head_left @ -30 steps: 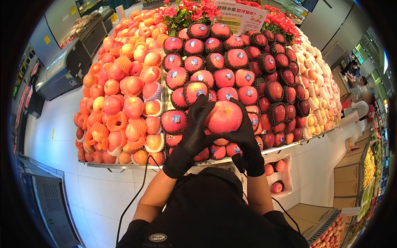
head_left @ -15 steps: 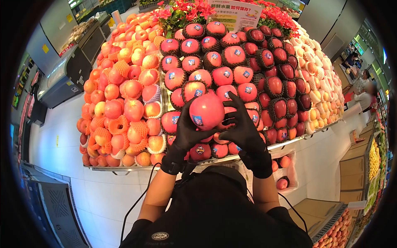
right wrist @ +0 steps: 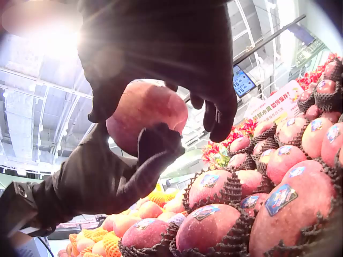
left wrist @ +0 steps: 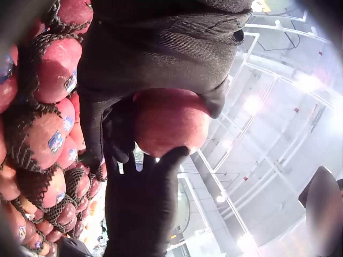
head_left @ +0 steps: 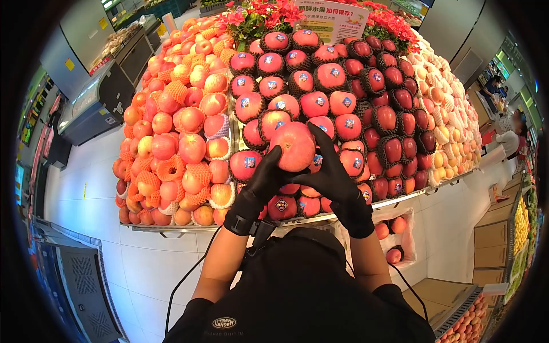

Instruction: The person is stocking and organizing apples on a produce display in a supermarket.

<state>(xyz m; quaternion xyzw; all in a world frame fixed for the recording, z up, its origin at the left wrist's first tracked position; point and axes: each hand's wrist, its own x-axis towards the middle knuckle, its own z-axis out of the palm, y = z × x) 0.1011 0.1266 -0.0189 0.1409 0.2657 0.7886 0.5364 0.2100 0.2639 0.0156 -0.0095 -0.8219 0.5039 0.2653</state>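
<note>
A red apple (head_left: 293, 147), its stem end showing, is held up above the display between two black-gloved hands. My left hand (head_left: 264, 182) grips it from the left and below; in the right wrist view the left thumb (right wrist: 158, 143) lies across its near side. My right hand (head_left: 334, 180) is curved round the apple's right side, index fingertip at its upper edge. In the left wrist view the right thumb (left wrist: 176, 156) presses the apple's skin. Below and behind the hands sit rows of stickered red apples (head_left: 314, 104) in black foam nets.
Apples in orange nets (head_left: 191, 148) are heaped on the left. Dark red apples (head_left: 384, 118) and pale netted fruit (head_left: 443, 114) lie on the right. Red flowers (head_left: 263, 18) and a sign (head_left: 333, 20) stand behind. A box (head_left: 407, 257) with several apples is below the front edge.
The apple has been turned in the hands, so its sticker no longer shows. The right hand came away from it, then returned to its right side. The head view shifted slightly.
</note>
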